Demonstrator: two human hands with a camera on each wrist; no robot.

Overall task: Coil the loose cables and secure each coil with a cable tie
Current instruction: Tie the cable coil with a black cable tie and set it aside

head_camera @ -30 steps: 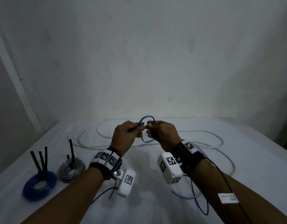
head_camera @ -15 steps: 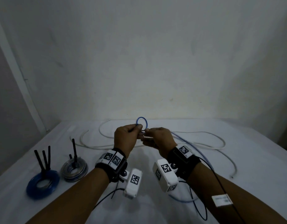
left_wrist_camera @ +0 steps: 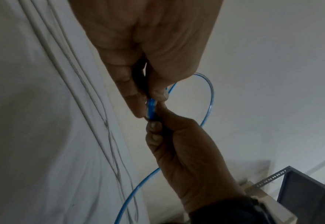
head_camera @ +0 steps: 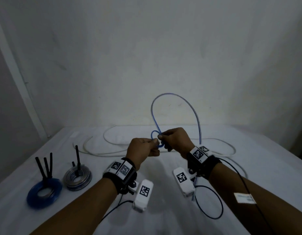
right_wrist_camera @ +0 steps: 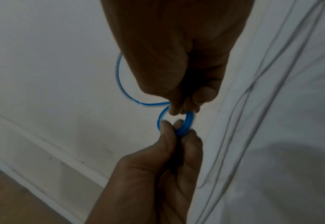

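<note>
Nearest you, your two forearms reach forward over the white-covered bench (head_camera: 163,217), each wrist strapped with a band carrying a white camera block with black-and-white markers. To your left on the bench lies a finished blue coil (head_camera: 44,192) with three black cable ties (head_camera: 45,165) standing up from it, and just beside it a grey coil (head_camera: 77,179) with its own black tie (head_camera: 77,158) upright.

Further out, your hands meet above the bench, almost touching. Your left hand (head_camera: 143,150) has its grip narrow, thumb and fingertips pinching a small blue coil (right_wrist_camera: 177,122) of a few tight turns at its lower edge. Your right hand (head_camera: 176,141) pinches the same blue cable (head_camera: 180,100) at the top of that small coil, its other fingers curled in.

From the pinch, the blue cable rises in one tall loose loop in the air in front of the wall, arches to the right and drops back behind your right wrist.

Beyond your hands, a white cable (head_camera: 113,133) lies uncoiled in wide loops across the far part of the bench.
</note>
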